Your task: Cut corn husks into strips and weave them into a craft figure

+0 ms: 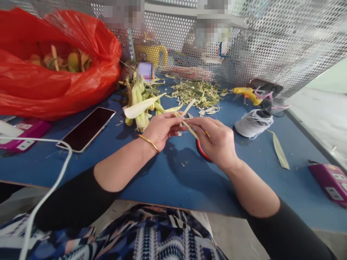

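Pale strips of husk (189,129) cross between my two hands at the middle of the table. My left hand (162,130), with a gold bangle at its wrist, pinches them from the left. My right hand (214,139) has its fingers closed on the same strips from the right. Partly hidden under my right hand is a red scissor handle (202,151). Just behind my left hand lies a pile of pale green husks (139,94), and a heap of thin scraps (199,93) lies farther back.
A red plastic bag (89,90) and a phone (88,128) are at the left. At the right are a white thread spool (253,123), a yellow glue gun (248,94), a loose husk strip (280,150) and a purple power strip (330,182). Perforated metal panels (173,30) stand behind.
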Demonstrator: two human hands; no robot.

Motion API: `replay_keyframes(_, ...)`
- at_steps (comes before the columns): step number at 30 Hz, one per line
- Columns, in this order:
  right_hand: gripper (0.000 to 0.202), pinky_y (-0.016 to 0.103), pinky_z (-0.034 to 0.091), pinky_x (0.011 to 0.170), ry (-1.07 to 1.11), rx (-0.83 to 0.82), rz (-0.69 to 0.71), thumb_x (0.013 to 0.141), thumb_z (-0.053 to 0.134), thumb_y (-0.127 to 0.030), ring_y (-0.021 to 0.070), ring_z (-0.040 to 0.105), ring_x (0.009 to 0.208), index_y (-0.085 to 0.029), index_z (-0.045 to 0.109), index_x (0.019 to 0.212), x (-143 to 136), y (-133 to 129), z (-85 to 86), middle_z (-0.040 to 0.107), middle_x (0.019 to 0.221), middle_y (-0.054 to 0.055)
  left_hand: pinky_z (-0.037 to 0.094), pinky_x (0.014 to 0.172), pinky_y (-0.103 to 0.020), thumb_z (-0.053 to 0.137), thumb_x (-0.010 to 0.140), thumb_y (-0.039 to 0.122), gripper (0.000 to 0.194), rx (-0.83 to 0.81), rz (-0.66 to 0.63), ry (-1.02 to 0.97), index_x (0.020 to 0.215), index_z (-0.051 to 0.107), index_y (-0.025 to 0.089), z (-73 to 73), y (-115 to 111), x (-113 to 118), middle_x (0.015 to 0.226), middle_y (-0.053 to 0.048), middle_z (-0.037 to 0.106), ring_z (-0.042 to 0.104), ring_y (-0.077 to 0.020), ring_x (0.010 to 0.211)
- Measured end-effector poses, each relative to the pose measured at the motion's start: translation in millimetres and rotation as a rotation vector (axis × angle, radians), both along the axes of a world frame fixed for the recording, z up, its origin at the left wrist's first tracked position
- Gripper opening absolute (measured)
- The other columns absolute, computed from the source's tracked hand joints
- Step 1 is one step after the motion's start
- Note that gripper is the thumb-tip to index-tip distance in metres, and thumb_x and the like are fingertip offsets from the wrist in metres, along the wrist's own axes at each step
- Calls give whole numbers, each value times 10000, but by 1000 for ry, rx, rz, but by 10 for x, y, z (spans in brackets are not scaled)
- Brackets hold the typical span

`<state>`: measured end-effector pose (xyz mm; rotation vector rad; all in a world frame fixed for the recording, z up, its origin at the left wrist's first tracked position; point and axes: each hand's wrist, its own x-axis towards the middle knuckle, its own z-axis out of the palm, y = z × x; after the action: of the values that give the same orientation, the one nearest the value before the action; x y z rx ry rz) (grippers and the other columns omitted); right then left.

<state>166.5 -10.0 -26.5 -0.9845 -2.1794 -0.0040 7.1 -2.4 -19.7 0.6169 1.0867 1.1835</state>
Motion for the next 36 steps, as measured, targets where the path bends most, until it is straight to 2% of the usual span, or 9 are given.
replay_keyframes(2,271,279,464,737,-81,34,79,930,441,-145,160,661,838,-224,674,1042,8,4,14,727,949,40,372,426,-142,634,766,48,87,21,6,11,818,666,110,-10,4,-3,619,-14,683,621,-80,496)
replay_keyframes(5,258,284,456,761,-140,86,100,948,449,-169,158,661,876,-236,683,1033,6,5,19,727,996,41,360,417,-140,654,747,71,52,62,5,31,771,654,117,-37,10,-6,629,-17,691,600,-70,476)
replay_keyframes(11,261,323,414,826,-181,132,50,968,436,-227,152,625,791,-244,693,932,-9,-19,16,718,894,25,323,391,-143,733,684,107,112,125,-16,96,790,702,124,-88,1,17,531,29,627,538,-50,403)
replay_keyframes(15,222,356,381,882,-66,141,-39,952,464,-251,180,614,878,-233,658,846,-21,-37,33,691,939,39,352,411,-161,788,663,179,164,177,-64,191,808,737,125,-97,-39,46,565,5,658,564,-68,413)
replay_keyframes(18,191,348,386,877,23,78,-111,929,477,-231,182,604,870,-221,595,778,-27,-18,24,674,910,37,396,448,-175,737,718,171,103,235,-146,256,813,755,134,-103,-69,56,642,-23,707,582,-75,441)
replay_keyframes(23,220,307,378,733,43,-23,-264,866,501,-195,160,532,652,-219,459,651,-29,29,-30,585,657,-5,362,454,-159,657,768,144,123,309,-231,343,810,772,143,-110,-88,57,603,-23,697,562,-67,464)
replay_keyframes(28,228,287,349,668,84,-89,-309,835,528,-210,124,444,534,-217,440,626,-44,29,-46,500,554,-44,376,471,-167,685,756,199,109,349,-220,369,782,777,148,-91,-106,74,587,-12,686,539,-72,481)
replay_keyframes(32,231,261,297,570,180,-260,-311,824,560,-217,102,373,494,-207,465,613,-60,37,-54,460,516,-58,436,537,-183,743,685,167,97,387,-167,440,775,774,152,-112,-133,116,641,4,710,543,-81,524)
replay_keyframes(36,199,248,283,521,307,-363,-295,826,587,-259,94,400,499,-196,524,647,-52,57,-32,491,531,-54,480,608,-219,718,727,206,83,393,-115,463,764,772,155,-154,-132,140,639,-13,718,609,-120,590)
